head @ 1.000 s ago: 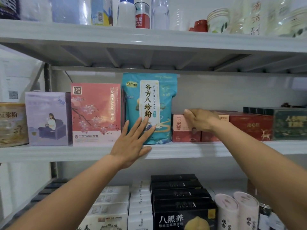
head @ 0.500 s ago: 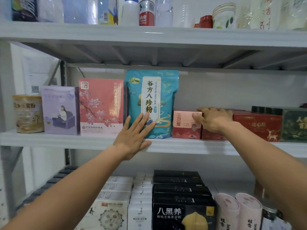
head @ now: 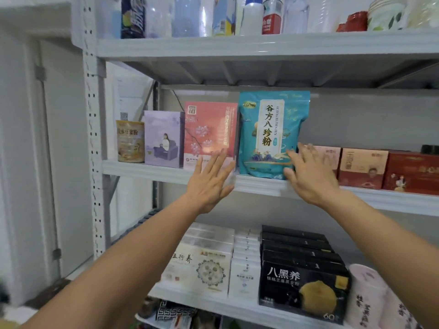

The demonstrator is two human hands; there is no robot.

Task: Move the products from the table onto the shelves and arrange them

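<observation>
**Middle shelf, teal pouch flanked by two hands**

Left hand point(head: 209, 184): fingers straight and spread, holding nothing. The fingertips overlap the lower right corner of the pink blossom box point(head: 209, 129); contact cannot be told.

Right hand point(head: 308, 176): fingers straight and fanned, holding nothing, blurred. It lies at the lower right edge of the teal pouch point(head: 273, 131), with the thumb by the bottom corner. Touching or just clear cannot be told. The hand hides most of the pale pink carton point(head: 331, 154) behind it.

Teal pouch: upright on the middle shelf point(head: 142, 168), between the pink blossom box and the pale pink carton, label facing out.

Same shelf, leftward: lilac box point(head: 164, 138), then gold tin point(head: 130, 141).

Same shelf, rightward: second pale carton point(head: 363, 167), then red box point(head: 411, 173), which is cut off by the frame edge.

Shelf below: white boxes point(head: 204, 264), black boxes point(head: 301, 288) stacked front to back, and pink tubes point(head: 370, 298) partly out of frame.

Top shelf: bottles point(head: 270, 17), tops cropped, labels mostly unreadable.
</observation>
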